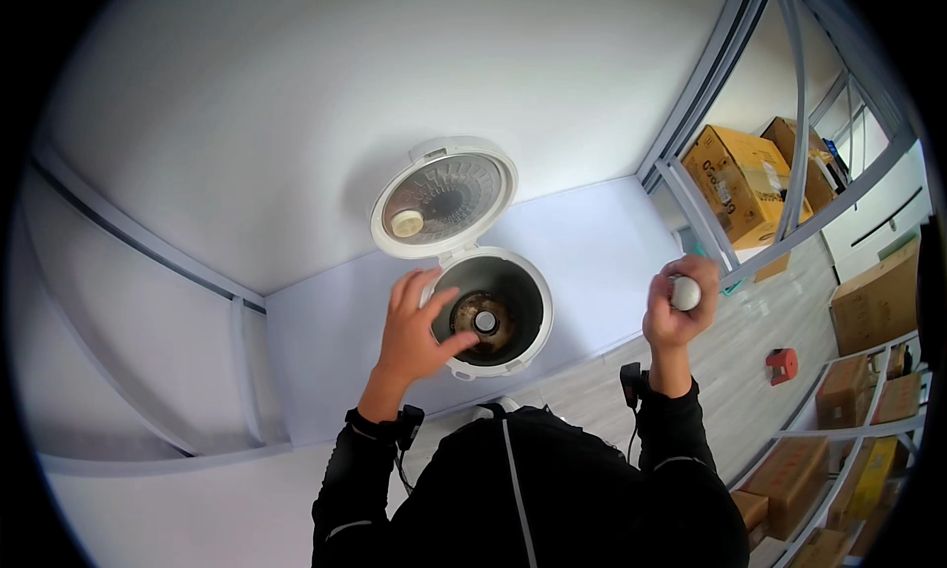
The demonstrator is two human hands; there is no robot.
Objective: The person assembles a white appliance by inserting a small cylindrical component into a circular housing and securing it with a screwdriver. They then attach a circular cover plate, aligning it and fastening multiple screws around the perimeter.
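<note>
A white rice cooker (541, 343) stands on the pale table with its lid (464, 188) swung up toward the wall. Its inner pot is out, so the brown-stained heating plate (501, 329) and the round sensor at its centre show. Over the cooker's left rim hovers my left hand (410, 329), fingers spread and holding nothing; whether it touches the rim is hard to tell. Off to the right, away from the cooker, my right hand (681, 297) is closed around an object with a white rounded end (686, 293). The rest of that object is mostly hidden by my fingers.
The table (612, 238) meets a white wall behind, and grey metal framing (691, 85) rises at the right. Cardboard boxes (740, 183) lie beyond it. A red item (782, 366) sits on the floor, near shelves (838, 435) of cartons.
</note>
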